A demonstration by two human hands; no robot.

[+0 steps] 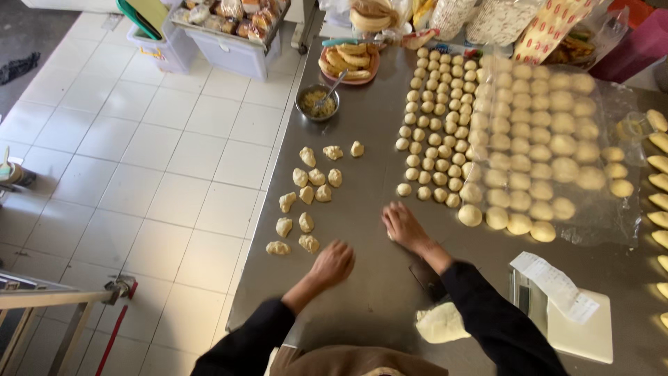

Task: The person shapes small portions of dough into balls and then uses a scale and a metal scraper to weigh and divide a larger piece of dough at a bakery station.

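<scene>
My left hand (332, 263) hovers palm-down over the steel table (369, 278), fingers curled, just right of several rough dough pieces (306, 196). What lies under its palm is hidden. My right hand (403, 226) presses flat on the table, close to a single small dough ball (403, 189). Rows of small round dough balls (437, 118) lie beyond it. Larger smooth balls (532, 150) sit under a clear plastic sheet. A lump of dough (440, 324) rests near my right elbow.
A metal bowl with a spoon (317, 102) and a plate of fried pieces (349, 61) stand at the table's far left. A white scale with a paper slip (567, 313) sits at right. Shaped pieces (657, 160) line the right edge. Plastic bins (233, 31) stand on the tiled floor.
</scene>
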